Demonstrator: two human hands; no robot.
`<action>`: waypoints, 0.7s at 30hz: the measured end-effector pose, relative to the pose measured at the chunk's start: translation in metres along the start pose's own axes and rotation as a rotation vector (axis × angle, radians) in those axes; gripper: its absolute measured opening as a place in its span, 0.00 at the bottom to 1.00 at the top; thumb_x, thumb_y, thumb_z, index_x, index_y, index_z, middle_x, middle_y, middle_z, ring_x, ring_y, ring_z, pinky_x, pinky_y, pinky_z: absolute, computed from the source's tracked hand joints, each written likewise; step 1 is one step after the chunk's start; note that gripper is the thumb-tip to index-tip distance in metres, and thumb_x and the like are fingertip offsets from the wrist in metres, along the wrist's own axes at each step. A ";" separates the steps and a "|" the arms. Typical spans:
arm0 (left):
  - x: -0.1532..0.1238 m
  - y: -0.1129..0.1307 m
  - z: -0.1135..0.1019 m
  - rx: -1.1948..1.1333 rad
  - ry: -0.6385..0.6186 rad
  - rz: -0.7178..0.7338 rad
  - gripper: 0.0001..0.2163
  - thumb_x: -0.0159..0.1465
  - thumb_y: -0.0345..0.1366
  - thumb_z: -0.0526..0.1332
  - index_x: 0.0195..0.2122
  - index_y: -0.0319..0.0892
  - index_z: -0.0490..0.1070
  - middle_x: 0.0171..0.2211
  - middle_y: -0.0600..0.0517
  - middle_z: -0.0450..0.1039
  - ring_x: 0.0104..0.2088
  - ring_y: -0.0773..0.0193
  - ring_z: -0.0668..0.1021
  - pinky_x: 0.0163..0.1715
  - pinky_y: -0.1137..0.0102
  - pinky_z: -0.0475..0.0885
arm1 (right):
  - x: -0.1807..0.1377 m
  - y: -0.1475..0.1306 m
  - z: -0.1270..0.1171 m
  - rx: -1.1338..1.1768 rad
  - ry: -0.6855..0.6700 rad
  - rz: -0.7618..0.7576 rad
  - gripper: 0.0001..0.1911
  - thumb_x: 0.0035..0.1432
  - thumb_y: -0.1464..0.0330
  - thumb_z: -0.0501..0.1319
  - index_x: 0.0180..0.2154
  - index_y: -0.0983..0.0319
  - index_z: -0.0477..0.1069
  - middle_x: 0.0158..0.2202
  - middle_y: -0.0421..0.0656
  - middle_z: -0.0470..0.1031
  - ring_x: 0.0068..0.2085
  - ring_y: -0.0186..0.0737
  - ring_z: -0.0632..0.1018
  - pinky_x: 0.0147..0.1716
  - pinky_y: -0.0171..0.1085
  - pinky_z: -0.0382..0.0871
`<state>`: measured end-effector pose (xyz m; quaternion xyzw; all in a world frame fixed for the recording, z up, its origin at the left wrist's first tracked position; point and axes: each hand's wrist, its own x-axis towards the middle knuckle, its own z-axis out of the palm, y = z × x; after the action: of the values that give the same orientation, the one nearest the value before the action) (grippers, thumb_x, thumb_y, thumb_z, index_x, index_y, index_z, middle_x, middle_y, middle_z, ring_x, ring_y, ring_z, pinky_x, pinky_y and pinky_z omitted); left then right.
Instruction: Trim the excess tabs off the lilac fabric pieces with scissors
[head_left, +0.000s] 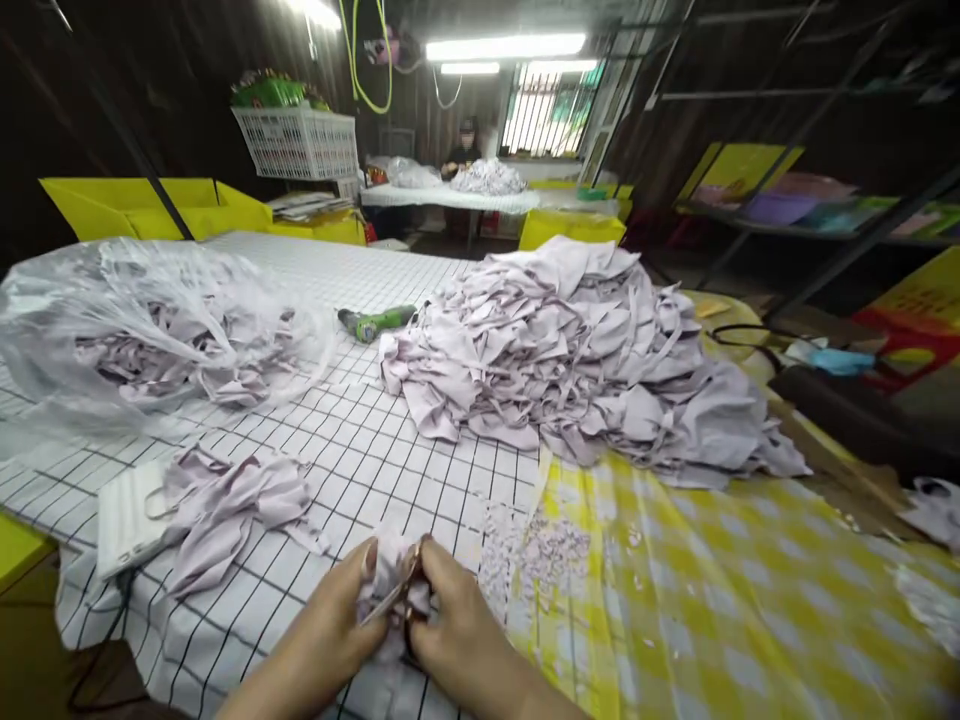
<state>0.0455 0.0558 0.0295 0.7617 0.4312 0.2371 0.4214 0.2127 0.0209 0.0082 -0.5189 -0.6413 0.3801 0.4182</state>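
Note:
Near the table's front edge, my left hand (341, 610) is closed on a pale lilac piece of fabric (390, 555), which is bunched and blurred. My right hand (461, 625) meets it from the other side, fingers wrapped round what look like small scissors (394, 598); their blade lies against the fabric and the handles are mostly hidden. Just right of my hands, tiny lilac scraps (536, 550) are scattered over the table. A large heap of lilac fabric pieces (570, 340) rises beyond. To the left lies a small loose pile of the same pieces (240, 500).
A clear plastic bag (165, 320) holding lilac pieces sits at the left. Nearby are a white power strip-like box (127, 520) and a green tool (382, 320). A yellow checked cloth (720, 580) covers the right side. A person (465, 150) sits at a far table.

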 end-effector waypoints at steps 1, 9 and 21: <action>0.029 0.017 -0.009 -0.040 0.032 0.016 0.09 0.59 0.27 0.57 0.39 0.44 0.72 0.35 0.51 0.76 0.35 0.59 0.79 0.37 0.65 0.78 | 0.021 -0.008 -0.018 0.001 0.053 -0.014 0.14 0.44 0.81 0.57 0.32 0.58 0.62 0.32 0.39 0.71 0.33 0.38 0.74 0.33 0.36 0.69; 0.181 0.067 -0.007 -0.073 0.530 0.218 0.12 0.68 0.34 0.59 0.52 0.44 0.68 0.51 0.43 0.73 0.48 0.57 0.79 0.50 0.59 0.76 | 0.183 -0.067 -0.189 -0.463 0.733 -0.102 0.14 0.54 0.63 0.66 0.39 0.56 0.64 0.49 0.49 0.74 0.50 0.52 0.73 0.52 0.54 0.67; 0.056 -0.084 -0.057 0.475 0.473 -0.201 0.11 0.63 0.27 0.59 0.46 0.40 0.74 0.44 0.43 0.72 0.49 0.53 0.76 0.54 0.55 0.72 | 0.096 0.025 -0.043 -0.179 0.045 0.013 0.24 0.54 0.46 0.66 0.38 0.59 0.69 0.37 0.45 0.78 0.31 0.40 0.76 0.37 0.41 0.71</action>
<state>-0.0056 0.1514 -0.0108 0.7162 0.6328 0.2577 0.1421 0.2509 0.1216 0.0148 -0.5667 -0.6599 0.3121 0.3819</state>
